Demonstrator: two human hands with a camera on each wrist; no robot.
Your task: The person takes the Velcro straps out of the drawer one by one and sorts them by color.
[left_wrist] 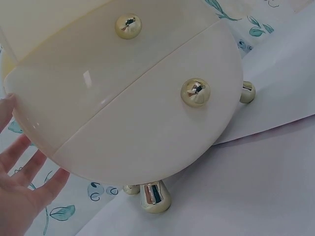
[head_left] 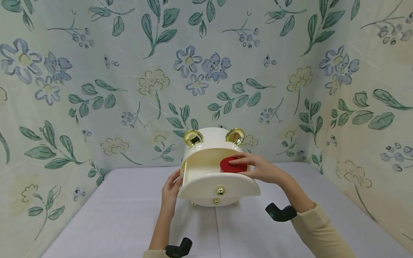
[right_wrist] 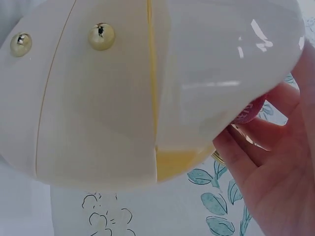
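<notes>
A cream-white storage box with gold round ears stands on the table, its upper drawer pulled out toward me. Inside the drawer's right side is a red disc-shaped item, pinched by my right hand with fingers over its top and thumb at its near edge. In the right wrist view, only a sliver of the red item shows between the fingers and the glossy front. My left hand touches the box's left side, fingers spread along the edge in the left wrist view.
Gold knobs stick out from the drawer fronts, and short gold feet hold the box up. A pale cloth covers the table. Behind and beside it hangs floral fabric.
</notes>
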